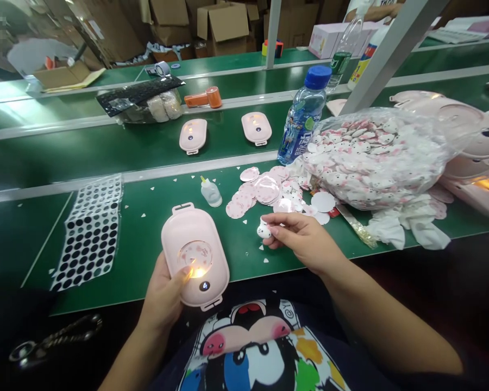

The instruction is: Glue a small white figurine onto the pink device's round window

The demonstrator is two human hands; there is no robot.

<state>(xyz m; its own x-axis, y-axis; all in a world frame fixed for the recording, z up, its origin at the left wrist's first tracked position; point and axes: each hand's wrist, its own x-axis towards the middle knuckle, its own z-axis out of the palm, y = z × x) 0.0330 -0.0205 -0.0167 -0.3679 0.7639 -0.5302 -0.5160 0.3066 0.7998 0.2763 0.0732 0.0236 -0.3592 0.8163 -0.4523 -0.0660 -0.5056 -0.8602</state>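
Note:
My left hand [169,296] holds a pale pink oval case [214,239] by its lower left side, the thumb on its face beside a warm glow. A round patterned disc sits in the case's middle, with a small dark display below it. Between the thumb and fingers of my right hand [297,239] is a small white cat-face piece [264,229], held just right of the case. Round pink printed discs [264,187] and more cat-face pieces lie behind my right hand. A small squeeze bottle [211,193] lies behind the case.
On the left lies a sheet of black dots [90,233]. Two pink cases [193,136] rest further back, near an orange tool [204,98]. A blue-capped bottle [303,117] stands before a metal post [387,60]. To the right are a bag of cat-face pieces [375,163] and stacked pink cases [468,130].

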